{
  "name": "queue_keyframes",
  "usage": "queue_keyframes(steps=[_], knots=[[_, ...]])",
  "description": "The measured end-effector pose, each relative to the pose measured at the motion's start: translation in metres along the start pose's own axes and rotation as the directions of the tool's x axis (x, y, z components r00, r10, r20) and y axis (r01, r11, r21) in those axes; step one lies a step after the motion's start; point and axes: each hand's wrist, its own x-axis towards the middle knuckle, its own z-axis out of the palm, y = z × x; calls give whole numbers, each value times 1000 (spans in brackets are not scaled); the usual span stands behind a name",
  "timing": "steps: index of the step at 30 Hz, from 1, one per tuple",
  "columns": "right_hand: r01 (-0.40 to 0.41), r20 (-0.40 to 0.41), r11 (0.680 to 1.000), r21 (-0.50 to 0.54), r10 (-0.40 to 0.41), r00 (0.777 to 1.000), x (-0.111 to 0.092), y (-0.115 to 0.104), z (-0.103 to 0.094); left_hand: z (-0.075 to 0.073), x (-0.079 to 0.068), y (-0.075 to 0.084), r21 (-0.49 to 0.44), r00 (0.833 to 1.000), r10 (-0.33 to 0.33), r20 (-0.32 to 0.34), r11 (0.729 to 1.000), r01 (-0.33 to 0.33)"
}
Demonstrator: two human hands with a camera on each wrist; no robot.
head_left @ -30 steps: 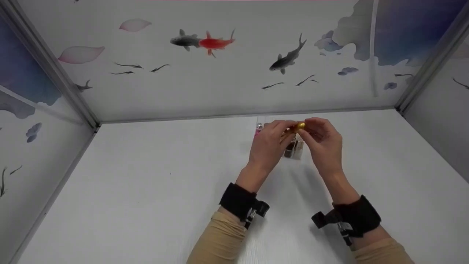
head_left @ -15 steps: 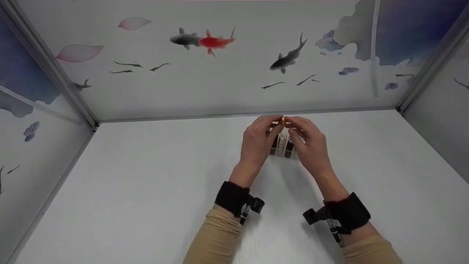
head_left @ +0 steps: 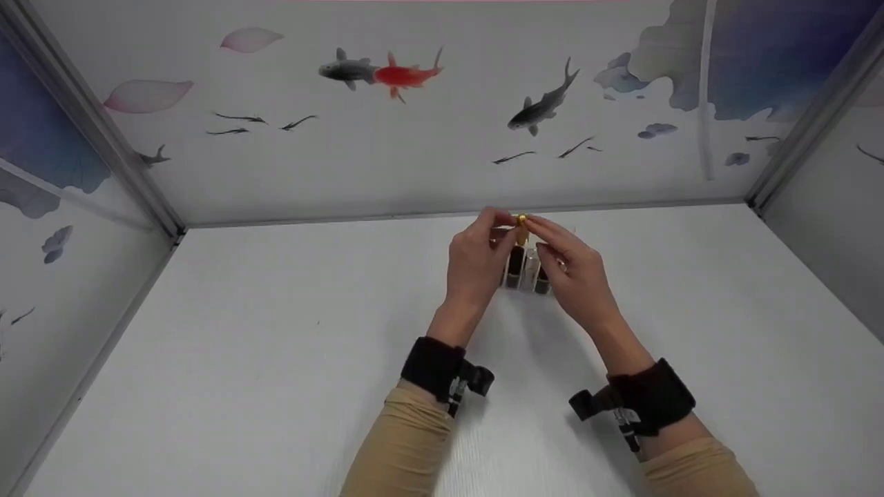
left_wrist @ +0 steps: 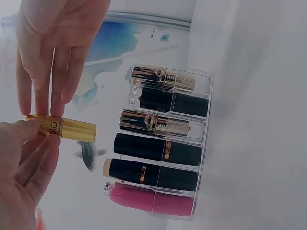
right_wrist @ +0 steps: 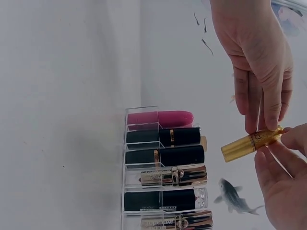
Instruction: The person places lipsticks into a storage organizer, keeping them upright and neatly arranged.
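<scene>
A gold lipstick tube (left_wrist: 79, 130) with dark lettering stands roughly upright, its textured end on top. My left hand (head_left: 476, 255) pinches that upper part between thumb and fingers. The right hand (head_left: 574, 276) has its long, fairly straight fingers against the tube from the other side, with its thumb apart from it. Just below the hands is a clear acrylic holder (left_wrist: 205, 158) with a row of cosmetic tubes. These include a pink tube (left_wrist: 151, 200), several black ones, and shiny rose-gold lipsticks (right_wrist: 189, 175). In the head view the hands cover part of the row.
The white table (head_left: 276, 359) spreads out to both sides and in front of the holder. Close behind the hands rises a white wall panel (head_left: 414, 159) printed with fish and petals. Black wrist bands with cameras (head_left: 476, 379) project inward from both forearms.
Both hands have shifted left and slightly away, over the holder. The gold tube has turned from lying sideways to upright, and the right thumb has come off it.
</scene>
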Motion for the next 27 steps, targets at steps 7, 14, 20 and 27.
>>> queue_keyframes(steps=[7, 14, 20, 27], knots=[[-35, 12, 999, -19, 35, 999, 0, 4, 4, 1, 0, -4, 7, 999, 8, 42, 1000, -8], [-46, 12, 998, -41, 47, 999, 2, 11, 3, 3, -1, -7, 34, 991, 26, 129, 999, -30], [-35, 22, 999, -40, 36, 999, 3, 17, 4, 5, -1, -8, 67, 978, 20, 208, 997, -35], [-9, 55, 997, -72, 13, 998, 4, 23, 4, 8, -3, -10, 107, 965, 10, 261, 993, -40]])
